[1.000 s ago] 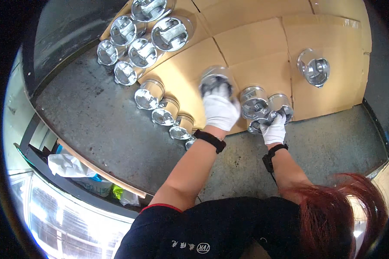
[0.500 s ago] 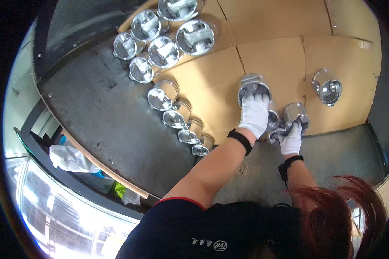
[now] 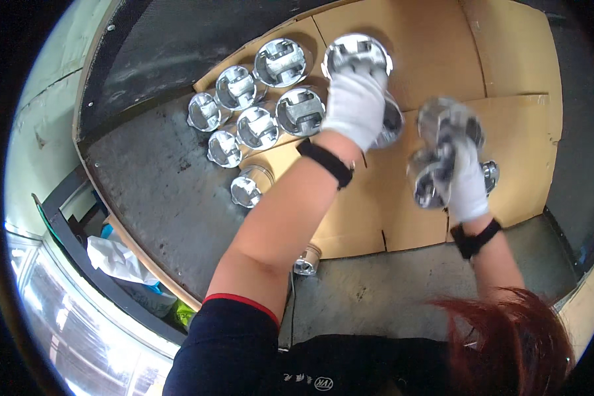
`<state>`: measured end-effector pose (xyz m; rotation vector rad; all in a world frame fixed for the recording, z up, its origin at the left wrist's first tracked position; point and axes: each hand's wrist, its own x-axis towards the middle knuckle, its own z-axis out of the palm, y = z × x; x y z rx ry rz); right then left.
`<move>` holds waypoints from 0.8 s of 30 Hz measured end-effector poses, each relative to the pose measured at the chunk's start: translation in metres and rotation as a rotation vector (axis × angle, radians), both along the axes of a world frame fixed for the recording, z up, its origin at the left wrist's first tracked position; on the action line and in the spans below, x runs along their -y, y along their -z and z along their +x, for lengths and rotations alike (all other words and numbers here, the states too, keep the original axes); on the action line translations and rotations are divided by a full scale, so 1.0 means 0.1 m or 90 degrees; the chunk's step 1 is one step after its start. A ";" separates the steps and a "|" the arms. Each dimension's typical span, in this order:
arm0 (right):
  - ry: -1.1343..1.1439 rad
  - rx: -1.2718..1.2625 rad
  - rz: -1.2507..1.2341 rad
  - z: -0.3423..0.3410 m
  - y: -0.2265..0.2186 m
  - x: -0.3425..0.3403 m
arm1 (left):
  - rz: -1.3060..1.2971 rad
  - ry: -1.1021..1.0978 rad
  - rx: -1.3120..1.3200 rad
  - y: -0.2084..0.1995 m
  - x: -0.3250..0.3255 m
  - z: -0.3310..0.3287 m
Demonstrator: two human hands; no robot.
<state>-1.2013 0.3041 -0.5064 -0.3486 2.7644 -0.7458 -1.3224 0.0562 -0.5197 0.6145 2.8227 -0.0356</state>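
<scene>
My left hand (image 3: 356, 102), in a white glove, has its fingers closed at the open end of a shiny metal piston (image 3: 358, 47). A second piston (image 3: 392, 120) shows close beside that hand, partly hidden by it. My right hand (image 3: 467, 175), also gloved in white, is closed over two pistons, one upper (image 3: 439, 117) and one lower (image 3: 426, 185); motion blurs them, and the fingertips are hard to make out. Just beyond the right hand, another piston (image 3: 491, 175) rests on the cardboard (image 3: 515, 138), half covered by the hand.
Several pistons (image 3: 280, 63) stand in rows at the back left, open ends showing. Others line the cardboard's left edge, partly behind my left forearm, including a small-looking piston (image 3: 306, 261). Dark matting (image 3: 171, 204) lies left. A white plastic bag (image 3: 119, 259) sits below the bench edge.
Both hands have moved away from me over the cardboard with their pistons, the left one up to the standing rows. The view has shifted too.
</scene>
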 end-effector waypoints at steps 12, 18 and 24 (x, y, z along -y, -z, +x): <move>-0.130 0.082 0.098 -1.95 0.69 0.70 | -0.128 0.021 0.054 0.43 0.31 -0.49; -0.127 0.050 0.076 -1.97 0.77 0.79 | -0.125 -0.006 0.021 0.55 0.34 -0.47; -0.124 0.054 0.068 -2.04 0.85 0.77 | -0.038 -0.032 -0.016 0.46 0.35 -0.46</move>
